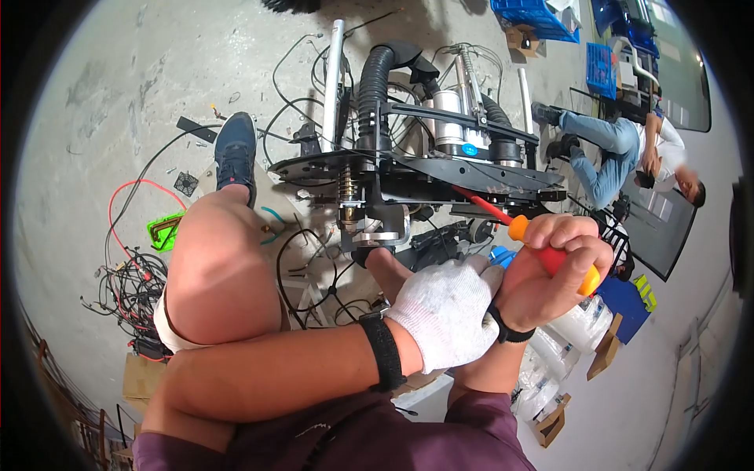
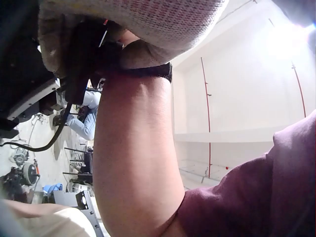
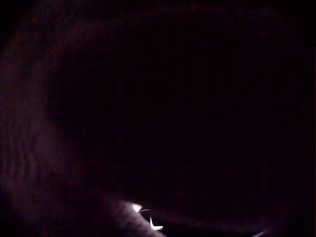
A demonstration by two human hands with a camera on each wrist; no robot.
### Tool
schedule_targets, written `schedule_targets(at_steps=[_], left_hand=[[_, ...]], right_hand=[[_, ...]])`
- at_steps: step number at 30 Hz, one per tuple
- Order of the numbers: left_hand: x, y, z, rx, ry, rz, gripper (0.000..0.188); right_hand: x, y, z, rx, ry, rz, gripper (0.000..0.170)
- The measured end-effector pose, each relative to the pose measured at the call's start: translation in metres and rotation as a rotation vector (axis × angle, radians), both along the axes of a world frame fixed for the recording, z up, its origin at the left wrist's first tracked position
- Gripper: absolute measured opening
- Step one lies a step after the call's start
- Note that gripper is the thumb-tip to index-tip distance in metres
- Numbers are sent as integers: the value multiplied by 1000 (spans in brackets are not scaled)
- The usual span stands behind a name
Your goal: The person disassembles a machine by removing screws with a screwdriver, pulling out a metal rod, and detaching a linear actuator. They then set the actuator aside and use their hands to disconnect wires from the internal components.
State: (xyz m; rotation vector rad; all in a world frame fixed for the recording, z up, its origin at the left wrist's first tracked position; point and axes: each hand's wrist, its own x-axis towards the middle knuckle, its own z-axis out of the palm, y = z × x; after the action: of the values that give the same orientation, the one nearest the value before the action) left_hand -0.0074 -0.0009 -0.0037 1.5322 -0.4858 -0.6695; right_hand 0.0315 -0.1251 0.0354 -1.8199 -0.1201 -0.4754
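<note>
Where the screwdriver lies: right of centre in the head view, the screwdriver [image 1: 519, 228] slants up and left, its red shaft reaching under the edge of a black metal frame [image 1: 487, 173].
Right-hand grip: bare fingers of the right-hand grip [image 1: 552, 284] are curled firmly round the red-and-yellow handle.
Left-hand grip: the gloved left-hand grip [image 1: 448, 310], near the lower centre, looks wrapped around the right wrist, with its fingertips partly hidden.
Machine: it stands across the upper centre; a ribbed black hose [image 1: 375, 86], a coil spring [image 1: 348, 187] and a metal cylinder [image 1: 448, 118] bearing a blue sticker [image 1: 470, 149] are beside or above the frame.
Blade tip: hidden at the frame edge; whether it sits in a screw head or a gap cannot be told, and the right wrist view is almost black.
Step in hand: apparently turning or levering at the frame, the second hand bracing the first.
Next move: probably calls for seating the tip squarely, then steady force along the shaft, since a slip could skid toward the hose.
Floor, left: a tangle of cables [image 1: 126, 290] near a green tray [image 1: 163, 233].
</note>
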Motion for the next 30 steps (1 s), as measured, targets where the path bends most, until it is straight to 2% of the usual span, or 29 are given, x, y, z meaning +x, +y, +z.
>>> schedule_targets(at_steps=[2, 5, 11, 14, 16, 18, 19, 21, 24, 26, 27, 30], left_hand=[[-1, 2, 0, -3, 31, -48, 40], [-2, 1, 0, 22, 7, -78, 42], [-3, 0, -2, 43, 35, -194, 42], [-5, 2, -1, 20, 7, -87, 41], [-3, 1, -1, 26, 48, -151, 41], [1, 1, 0, 31, 94, -213, 41], [4, 2, 0, 17, 82, -234, 40], [4, 4, 3, -3, 75, -262, 40], [12, 9, 5, 2, 52, -183, 46], [8, 8, 2, 29, 165, 387, 55], [9, 6, -8, -37, 295, 362, 67], [-1, 2, -11, 19, 176, 271, 71]], right_hand=[[-1, 1, -1, -50, 11, 81, 26], [-5, -1, -4, -7, -21, 1, 34], [-8, 2, -2, -58, 17, 19, 34], [-5, 5, -5, -79, 38, 68, 36], [-6, 7, -4, -82, 41, 102, 37], [-9, 9, 0, 87, 52, 113, 39], [-8, 9, 1, -45, -1, 85, 38], [-9, 6, 5, -48, 17, 118, 37], [-7, 9, 5, -21, 38, 155, 34], [-3, 10, 0, -39, 66, 203, 31], [-2, 16, -6, -61, 42, 159, 27], [-3, 21, -6, -119, 82, 94, 24]])
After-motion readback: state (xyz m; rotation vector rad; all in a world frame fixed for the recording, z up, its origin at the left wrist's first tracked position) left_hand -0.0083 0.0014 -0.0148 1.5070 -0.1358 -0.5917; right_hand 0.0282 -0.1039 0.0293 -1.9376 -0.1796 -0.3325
